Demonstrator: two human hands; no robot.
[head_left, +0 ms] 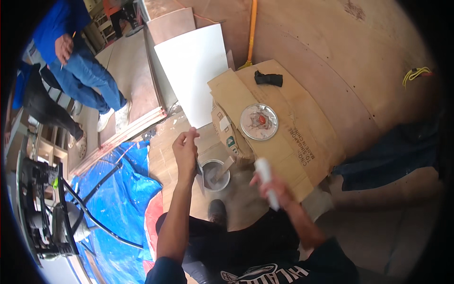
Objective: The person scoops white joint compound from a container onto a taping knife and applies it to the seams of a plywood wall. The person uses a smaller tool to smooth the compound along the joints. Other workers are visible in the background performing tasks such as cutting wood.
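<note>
My left hand (185,150) is raised beside an open round metal can (228,182), its fingers closed. A thin flat grey piece (200,176), seen edge-on, hangs from the palm side; its kind is unclear. A flat wooden stick (226,166) leans in the can, which holds greyish stuff. My right hand (280,191), smeared by motion, is wrapped round a white tube-like thing (267,182) in front of the cardboard. Ahead on the cardboard (302,128) lies a round lid (246,130) with a red blob on smeared pale paste.
A black cloth-like item (268,79) lies on the cardboard's far part. A white panel (194,71) and a yellow pole (252,33) are behind. Blue tarp (123,189) and a black metal frame (71,222) are at left. Two people (85,75) stand far left, another beyond.
</note>
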